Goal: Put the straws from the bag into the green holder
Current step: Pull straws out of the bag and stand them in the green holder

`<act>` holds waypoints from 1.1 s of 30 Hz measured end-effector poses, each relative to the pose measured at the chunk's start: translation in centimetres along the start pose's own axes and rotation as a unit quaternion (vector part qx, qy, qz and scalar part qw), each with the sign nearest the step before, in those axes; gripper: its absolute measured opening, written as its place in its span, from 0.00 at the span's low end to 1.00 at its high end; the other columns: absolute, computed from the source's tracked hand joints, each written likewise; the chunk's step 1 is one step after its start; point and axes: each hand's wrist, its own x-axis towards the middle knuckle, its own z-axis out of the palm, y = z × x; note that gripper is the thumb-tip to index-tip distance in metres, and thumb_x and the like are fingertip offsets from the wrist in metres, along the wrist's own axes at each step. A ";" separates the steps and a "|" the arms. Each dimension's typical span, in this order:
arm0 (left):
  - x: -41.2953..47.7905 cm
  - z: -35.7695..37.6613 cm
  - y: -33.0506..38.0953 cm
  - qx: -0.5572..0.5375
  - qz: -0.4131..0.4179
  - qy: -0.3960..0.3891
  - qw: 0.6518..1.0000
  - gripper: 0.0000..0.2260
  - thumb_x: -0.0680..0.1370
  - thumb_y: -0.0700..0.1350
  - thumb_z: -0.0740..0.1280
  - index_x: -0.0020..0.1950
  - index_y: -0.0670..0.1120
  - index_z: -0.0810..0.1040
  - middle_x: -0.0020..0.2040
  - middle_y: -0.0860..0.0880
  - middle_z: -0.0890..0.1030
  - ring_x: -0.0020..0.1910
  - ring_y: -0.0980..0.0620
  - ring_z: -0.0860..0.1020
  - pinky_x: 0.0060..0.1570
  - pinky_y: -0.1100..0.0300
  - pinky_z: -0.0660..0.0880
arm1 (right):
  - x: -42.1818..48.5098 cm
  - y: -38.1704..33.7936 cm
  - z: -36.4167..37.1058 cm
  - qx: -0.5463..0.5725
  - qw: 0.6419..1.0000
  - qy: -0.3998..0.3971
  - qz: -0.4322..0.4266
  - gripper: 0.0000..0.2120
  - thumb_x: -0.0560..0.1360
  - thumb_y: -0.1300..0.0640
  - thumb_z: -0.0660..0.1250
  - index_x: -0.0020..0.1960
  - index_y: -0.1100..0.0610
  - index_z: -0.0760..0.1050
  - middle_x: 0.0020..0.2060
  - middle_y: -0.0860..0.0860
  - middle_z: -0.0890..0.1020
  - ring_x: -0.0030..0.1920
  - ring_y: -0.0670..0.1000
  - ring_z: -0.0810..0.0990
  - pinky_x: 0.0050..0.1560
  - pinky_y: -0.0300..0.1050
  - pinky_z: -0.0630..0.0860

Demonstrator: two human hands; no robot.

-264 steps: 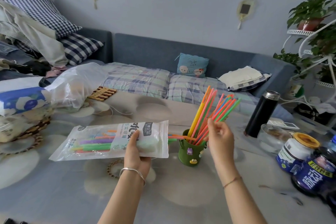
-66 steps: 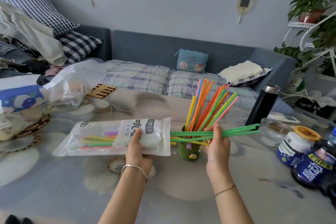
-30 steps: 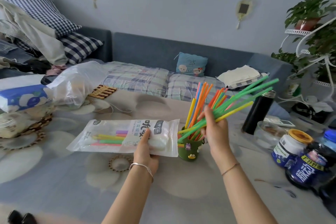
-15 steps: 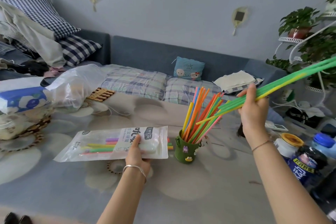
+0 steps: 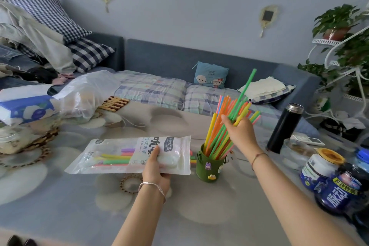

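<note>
The straw bag (image 5: 119, 155), white and clear plastic, is held level just above the table by my left hand (image 5: 157, 168), which grips its right end. Several coloured straws still lie inside it, and a few tips poke out of its open right end. The green holder (image 5: 209, 169) stands upright just right of the bag, full of orange, green, yellow and pink straws (image 5: 223, 130) leaning to the right. My right hand (image 5: 239, 132) is among these straws above the holder, fingers around several green and yellow ones. One green straw (image 5: 247, 84) sticks up higher than the rest.
A black flask (image 5: 284, 128) stands right of the holder, with a glass dish (image 5: 295, 153), a yellow-lidded jar (image 5: 319, 166) and dark blue bottles (image 5: 339, 191) beyond. At the left are a tissue pack (image 5: 26, 106) and a clear plastic bag (image 5: 83, 94). A sofa lies behind the table.
My right hand drew a bunch of green and yellow straws out of the bag, swung them up to the right, and has now brought them down into the holder. The bag barely moved.
</note>
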 end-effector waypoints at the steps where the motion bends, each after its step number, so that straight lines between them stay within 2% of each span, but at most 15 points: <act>1: 0.0 0.0 0.0 -0.002 0.001 -0.002 1.000 0.20 0.78 0.43 0.67 0.70 0.44 0.73 0.66 0.45 0.79 0.58 0.47 0.78 0.61 0.51 0.74 | 0.2 -0.1 0.1 -0.010 1.000 0.010 0.000 0.19 0.76 0.46 0.63 0.29 0.54 0.67 0.22 0.46 0.67 0.19 0.43 0.67 0.20 0.36 0.62; 3: 0.0 0.0 0.1 -0.004 0.002 -0.007 1.000 0.20 0.78 0.43 0.67 0.70 0.44 0.73 0.66 0.45 0.79 0.57 0.47 0.79 0.62 0.50 0.74 | 0.4 -0.2 0.4 -0.055 0.998 -0.019 0.011 0.21 0.77 0.47 0.62 0.29 0.54 0.63 0.22 0.48 0.66 0.21 0.47 0.66 0.24 0.39 0.62; 7: 0.0 -0.1 0.1 -0.006 0.001 -0.012 1.000 0.20 0.78 0.42 0.67 0.70 0.44 0.73 0.66 0.45 0.79 0.57 0.47 0.79 0.61 0.49 0.74 | 0.3 0.1 0.8 -0.091 0.989 -0.094 0.063 0.17 0.76 0.50 0.65 0.32 0.55 0.65 0.25 0.50 0.71 0.24 0.48 0.72 0.27 0.40 0.68; 13: 0.1 -0.1 0.1 -0.009 0.002 -0.014 1.000 0.19 0.78 0.43 0.67 0.69 0.44 0.74 0.66 0.45 0.79 0.59 0.46 0.78 0.65 0.48 0.73 | 1.0 -0.6 0.1 -0.040 0.999 -0.020 0.029 0.16 0.75 0.48 0.65 0.35 0.57 0.69 0.27 0.52 0.75 0.29 0.53 0.78 0.29 0.41 0.72; 15: 0.1 -0.1 0.0 -0.011 -0.002 -0.017 1.000 0.20 0.78 0.43 0.67 0.70 0.44 0.74 0.66 0.44 0.79 0.62 0.45 0.78 0.66 0.47 0.72 | 1.0 -0.7 0.1 -0.069 0.996 -0.043 0.039 0.14 0.76 0.50 0.65 0.36 0.56 0.69 0.27 0.52 0.77 0.27 0.50 0.78 0.24 0.38 0.71; 17: 0.1 0.0 -0.1 -0.011 -0.002 -0.025 1.000 0.20 0.78 0.42 0.67 0.70 0.43 0.73 0.66 0.44 0.79 0.62 0.44 0.78 0.67 0.46 0.72 | 1.0 -0.8 0.2 -0.064 0.991 -0.098 0.064 0.08 0.76 0.53 0.66 0.43 0.58 0.72 0.30 0.52 0.79 0.26 0.46 0.79 0.24 0.35 0.73; 18: 0.0 0.0 -0.1 -0.011 -0.001 -0.027 1.000 0.20 0.78 0.42 0.67 0.70 0.43 0.73 0.66 0.44 0.79 0.61 0.44 0.78 0.67 0.46 0.72 | 0.9 -0.8 0.2 -0.034 0.991 -0.106 0.074 0.08 0.75 0.56 0.67 0.50 0.60 0.73 0.35 0.53 0.81 0.29 0.48 0.80 0.28 0.37 0.77; 19: 0.0 0.0 0.0 -0.011 -0.001 -0.027 1.000 0.19 0.78 0.42 0.67 0.70 0.43 0.74 0.66 0.44 0.79 0.60 0.45 0.78 0.66 0.46 0.72 | 0.8 -0.8 0.2 0.006 0.993 -0.093 0.078 0.13 0.74 0.58 0.68 0.56 0.60 0.71 0.41 0.53 0.81 0.33 0.50 0.82 0.33 0.40 0.80; 21: 0.1 0.0 0.0 -0.013 0.000 -0.025 1.000 0.20 0.78 0.42 0.67 0.70 0.43 0.74 0.66 0.44 0.79 0.60 0.45 0.79 0.66 0.46 0.72 | 0.4 -1.1 -0.1 0.044 0.998 -0.009 0.049 0.22 0.71 0.60 0.71 0.62 0.60 0.67 0.49 0.51 0.76 0.41 0.52 0.81 0.41 0.44 0.79; 23: 0.1 0.0 0.0 -0.011 -0.001 -0.022 1.000 0.20 0.78 0.42 0.67 0.70 0.44 0.73 0.66 0.44 0.79 0.62 0.44 0.78 0.67 0.45 0.72 | -0.9 -1.5 -0.2 0.044 0.995 0.089 0.002 0.20 0.71 0.60 0.71 0.58 0.58 0.65 0.49 0.51 0.74 0.40 0.51 0.79 0.39 0.40 0.74; 25: 0.1 0.0 -0.1 -0.011 0.000 -0.019 1.000 0.20 0.78 0.42 0.67 0.70 0.44 0.73 0.65 0.44 0.80 0.60 0.45 0.79 0.65 0.45 0.73 | -3.0 -1.5 0.2 0.076 0.986 0.145 -0.043 0.14 0.72 0.60 0.69 0.51 0.55 0.65 0.44 0.50 0.74 0.35 0.49 0.76 0.36 0.38 0.71; 27: 0.0 0.0 -0.1 -0.011 0.003 -0.014 1.000 0.20 0.78 0.42 0.67 0.69 0.44 0.74 0.64 0.45 0.80 0.57 0.46 0.79 0.63 0.47 0.74 | -5.4 -1.0 1.4 0.107 0.987 0.111 -0.050 0.06 0.74 0.57 0.66 0.45 0.55 0.69 0.37 0.48 0.76 0.34 0.50 0.76 0.36 0.42 0.72; 29: -0.1 0.0 0.0 -0.011 0.009 -0.012 1.000 0.19 0.78 0.42 0.68 0.69 0.45 0.74 0.61 0.45 0.81 0.53 0.47 0.81 0.58 0.48 0.76 | -7.8 -0.5 3.1 0.159 0.987 0.020 -0.004 0.08 0.77 0.53 0.63 0.42 0.56 0.73 0.33 0.48 0.76 0.35 0.52 0.77 0.38 0.48 0.75; 31: -0.1 0.0 -0.1 -0.007 0.017 -0.016 1.000 0.19 0.78 0.43 0.67 0.69 0.45 0.74 0.57 0.46 0.82 0.48 0.49 0.81 0.52 0.51 0.78 | -9.7 0.3 4.9 0.198 0.979 -0.033 0.032 0.09 0.77 0.51 0.62 0.42 0.55 0.74 0.32 0.46 0.74 0.36 0.48 0.75 0.40 0.42 0.74; 33: -0.2 0.1 -0.3 0.003 0.020 -0.021 1.000 0.19 0.78 0.43 0.67 0.69 0.44 0.74 0.60 0.45 0.81 0.51 0.48 0.81 0.55 0.50 0.77 | -10.6 0.6 6.2 0.234 0.969 -0.056 0.050 0.08 0.78 0.50 0.61 0.44 0.54 0.74 0.32 0.43 0.75 0.34 0.43 0.74 0.35 0.32 0.70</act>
